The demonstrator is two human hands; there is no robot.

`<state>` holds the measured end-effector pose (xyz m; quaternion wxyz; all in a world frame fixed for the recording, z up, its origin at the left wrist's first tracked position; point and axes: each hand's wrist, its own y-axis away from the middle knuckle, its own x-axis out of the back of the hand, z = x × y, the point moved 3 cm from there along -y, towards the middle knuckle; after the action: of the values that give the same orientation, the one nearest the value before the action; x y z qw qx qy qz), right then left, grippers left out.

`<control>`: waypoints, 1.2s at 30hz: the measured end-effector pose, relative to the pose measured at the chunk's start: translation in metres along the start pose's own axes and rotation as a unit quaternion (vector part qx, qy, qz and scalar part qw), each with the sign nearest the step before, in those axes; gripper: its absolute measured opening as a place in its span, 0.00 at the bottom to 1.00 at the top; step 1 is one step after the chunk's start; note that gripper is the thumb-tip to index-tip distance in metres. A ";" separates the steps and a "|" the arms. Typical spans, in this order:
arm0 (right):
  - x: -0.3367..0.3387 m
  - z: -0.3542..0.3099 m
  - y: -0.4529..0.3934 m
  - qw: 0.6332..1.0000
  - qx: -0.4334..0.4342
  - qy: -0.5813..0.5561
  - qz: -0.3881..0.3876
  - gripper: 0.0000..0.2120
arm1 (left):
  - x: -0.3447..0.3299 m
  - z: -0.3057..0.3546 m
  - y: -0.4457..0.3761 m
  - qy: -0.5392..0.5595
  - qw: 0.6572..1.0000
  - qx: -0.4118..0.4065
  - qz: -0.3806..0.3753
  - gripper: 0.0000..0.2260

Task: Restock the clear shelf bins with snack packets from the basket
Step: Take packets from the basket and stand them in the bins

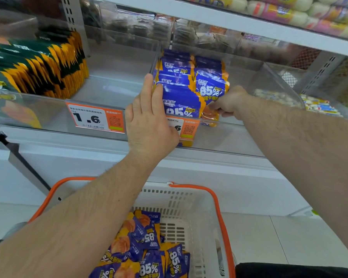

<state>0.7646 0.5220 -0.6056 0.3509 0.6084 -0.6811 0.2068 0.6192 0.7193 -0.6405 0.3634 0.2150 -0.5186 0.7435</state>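
Purple and orange snack packets [181, 97] stand in rows inside a clear shelf bin [273, 77]. My left hand [149, 117] lies flat with straight fingers against the left side of the front row. My right hand [229, 103] pinches the lower corner of a packet [210, 91] in the right-hand row. Below, a white basket [189, 199] with orange handles holds several more of the same packets [145, 249].
A neighbouring bin on the left holds green and yellow packets [38, 65]. Orange price tags [95, 118] hang on the bin fronts. Other snacks fill the bins to the right [317, 106] and the shelf above [279, 11]. A white freezer lid [219, 177] lies under the shelf.
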 end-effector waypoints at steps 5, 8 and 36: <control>0.010 -0.001 0.014 0.998 0.003 0.056 -0.014 0.17 | 0.005 0.002 0.000 0.014 0.999 0.004 -0.034 0.40; 0.018 -0.001 0.027 0.998 0.002 0.055 -0.016 0.14 | 0.015 0.005 -0.002 0.050 0.997 0.001 -0.054 0.42; -0.290 0.205 0.199 0.918 -0.029 0.232 -0.321 0.15 | -0.057 -0.111 0.217 0.110 0.867 0.139 -0.465 0.16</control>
<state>0.5286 0.6092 -0.9256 0.5640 0.7190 -0.3543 0.1985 0.4962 0.7608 -0.8550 0.6884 0.3963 -0.2063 0.5714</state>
